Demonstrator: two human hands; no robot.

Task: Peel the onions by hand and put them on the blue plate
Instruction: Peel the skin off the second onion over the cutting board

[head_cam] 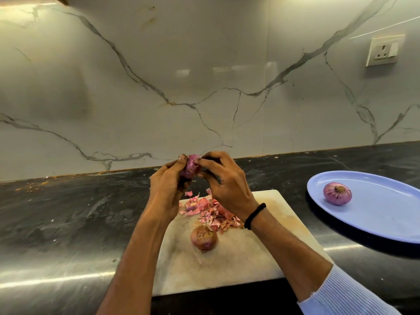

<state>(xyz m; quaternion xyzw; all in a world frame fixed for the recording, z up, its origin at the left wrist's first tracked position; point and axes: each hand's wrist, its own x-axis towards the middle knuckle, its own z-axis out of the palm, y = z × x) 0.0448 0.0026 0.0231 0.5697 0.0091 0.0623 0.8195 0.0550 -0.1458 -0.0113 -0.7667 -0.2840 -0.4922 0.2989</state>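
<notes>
Fingers (208,165) wrapped round onion (190,167) — left hand (167,189), right hand (227,185)

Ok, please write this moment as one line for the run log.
step: peeling | left hand: grips raised onion | right hand: pinches its skin | board: unpeeled onion, peels | blue plate: peeled onion

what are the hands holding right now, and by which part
One onion, held up over the cutting board. The left hand cups its left side and bottom; the right hand pinches its upper right side.
</notes>
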